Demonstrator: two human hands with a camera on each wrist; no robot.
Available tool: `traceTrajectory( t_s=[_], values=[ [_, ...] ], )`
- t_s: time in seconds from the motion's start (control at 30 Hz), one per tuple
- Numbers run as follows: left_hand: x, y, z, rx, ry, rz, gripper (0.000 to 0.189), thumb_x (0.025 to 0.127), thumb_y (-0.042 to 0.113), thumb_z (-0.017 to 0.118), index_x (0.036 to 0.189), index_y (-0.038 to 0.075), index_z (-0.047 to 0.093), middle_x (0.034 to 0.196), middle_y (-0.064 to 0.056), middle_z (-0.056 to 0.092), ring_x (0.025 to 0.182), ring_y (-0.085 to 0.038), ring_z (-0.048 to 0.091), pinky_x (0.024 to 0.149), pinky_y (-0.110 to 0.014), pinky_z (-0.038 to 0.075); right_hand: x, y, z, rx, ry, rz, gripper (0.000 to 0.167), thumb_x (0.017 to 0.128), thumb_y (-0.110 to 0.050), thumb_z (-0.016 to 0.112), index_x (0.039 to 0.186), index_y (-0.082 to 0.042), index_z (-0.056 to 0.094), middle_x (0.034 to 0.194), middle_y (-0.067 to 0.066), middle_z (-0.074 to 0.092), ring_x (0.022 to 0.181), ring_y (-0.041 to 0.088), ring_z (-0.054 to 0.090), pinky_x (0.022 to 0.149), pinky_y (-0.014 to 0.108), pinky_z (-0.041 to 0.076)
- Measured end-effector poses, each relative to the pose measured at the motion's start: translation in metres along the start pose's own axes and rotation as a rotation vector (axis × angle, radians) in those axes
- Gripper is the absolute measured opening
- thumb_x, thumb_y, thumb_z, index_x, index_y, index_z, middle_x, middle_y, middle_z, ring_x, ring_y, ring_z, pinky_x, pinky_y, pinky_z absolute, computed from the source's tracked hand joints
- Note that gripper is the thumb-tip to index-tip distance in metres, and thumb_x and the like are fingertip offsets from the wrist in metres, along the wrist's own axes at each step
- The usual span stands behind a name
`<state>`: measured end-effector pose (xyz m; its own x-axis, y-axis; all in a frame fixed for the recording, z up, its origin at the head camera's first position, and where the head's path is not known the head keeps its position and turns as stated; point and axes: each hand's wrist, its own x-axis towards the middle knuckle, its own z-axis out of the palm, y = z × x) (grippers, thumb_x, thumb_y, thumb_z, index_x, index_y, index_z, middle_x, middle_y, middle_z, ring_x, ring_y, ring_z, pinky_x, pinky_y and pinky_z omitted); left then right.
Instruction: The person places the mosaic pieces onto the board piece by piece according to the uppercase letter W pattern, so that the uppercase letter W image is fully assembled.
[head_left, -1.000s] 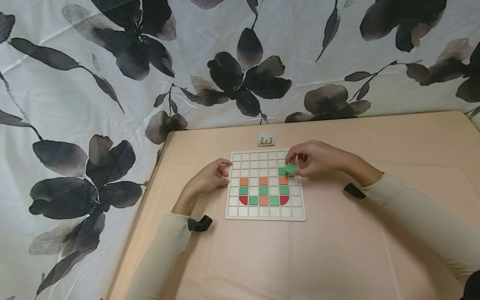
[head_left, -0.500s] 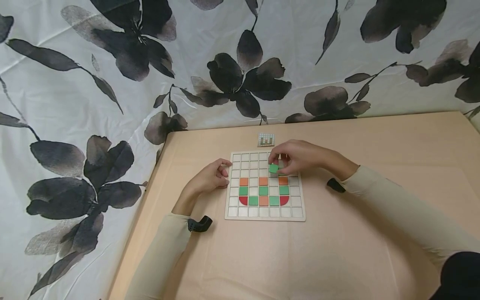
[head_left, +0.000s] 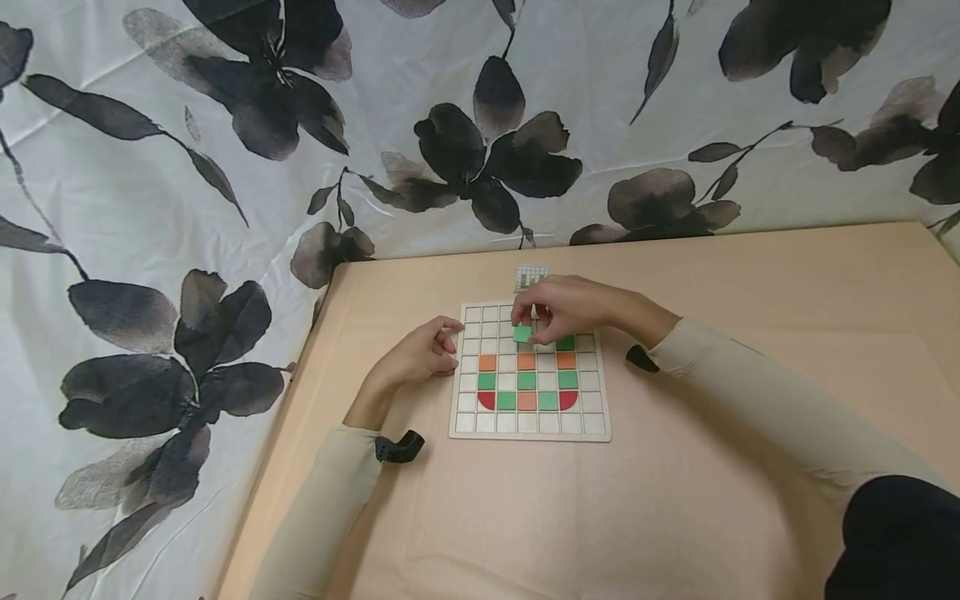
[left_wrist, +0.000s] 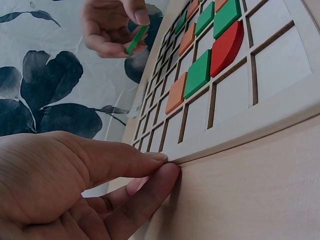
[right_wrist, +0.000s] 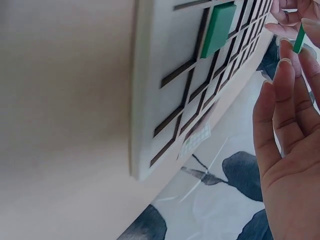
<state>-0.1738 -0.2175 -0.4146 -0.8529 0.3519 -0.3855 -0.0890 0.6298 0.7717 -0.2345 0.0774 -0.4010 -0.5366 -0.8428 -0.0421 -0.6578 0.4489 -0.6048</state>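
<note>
A white grid board (head_left: 531, 424) lies on the table, with orange, green and red tiles set in its cells. Between thumb and fingertips my right hand (head_left: 567, 302) pinches a green square tile (head_left: 522, 333) above the board's upper part. The same tile (left_wrist: 137, 39) shows edge-on in the left wrist view. Another green tile (head_left: 566, 342) sits in a cell to the right, above an orange tile (head_left: 566, 361). At the left edge, my left hand (head_left: 416, 357) pinches the board's rim (left_wrist: 200, 148) with thumb and finger. Rounded red tiles (head_left: 487, 401) mark the bottom row's ends.
A small pattern card (head_left: 531, 273) lies behind the board, partly covered by my right hand. Light wooden tabletop (head_left: 675, 517) surrounds the board. A floral cloth (head_left: 420, 75) hangs behind and left of the table.
My right hand has moved left over the board with the green tile, uncovering the other green tile at right. My left hand has stayed at the board's edge.
</note>
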Motion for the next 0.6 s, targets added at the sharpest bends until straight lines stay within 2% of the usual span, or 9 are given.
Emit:
traceTrajectory(
  t_s=[0.43,0.6],
  values=[
    [0.000,-0.002,0.000,0.000,-0.007,-0.002,0.058,0.090,-0.010,0.064,0.144,0.001,0.046,0.099,-0.014,0.052,0.079,-0.020,0.053,0.067,-0.026,0.051,0.030,-0.010,0.009,-0.056,-0.048,0.006,0.024,0.084,-0.028,0.079,0.107,-0.023,0.072,0.093,-0.006,0.068,0.076,0.010,0.057,0.068,0.029,0.046],
    [0.000,-0.003,0.000,0.000,-0.006,0.003,0.057,0.090,-0.010,0.064,0.143,0.001,0.046,0.099,-0.015,0.052,0.079,-0.020,0.053,0.068,-0.026,0.050,0.040,-0.014,0.014,-0.119,-0.069,0.004,0.024,0.085,-0.028,0.080,0.107,-0.022,0.071,0.092,-0.005,0.067,0.077,0.010,0.055,0.069,0.029,0.045]
  ],
)
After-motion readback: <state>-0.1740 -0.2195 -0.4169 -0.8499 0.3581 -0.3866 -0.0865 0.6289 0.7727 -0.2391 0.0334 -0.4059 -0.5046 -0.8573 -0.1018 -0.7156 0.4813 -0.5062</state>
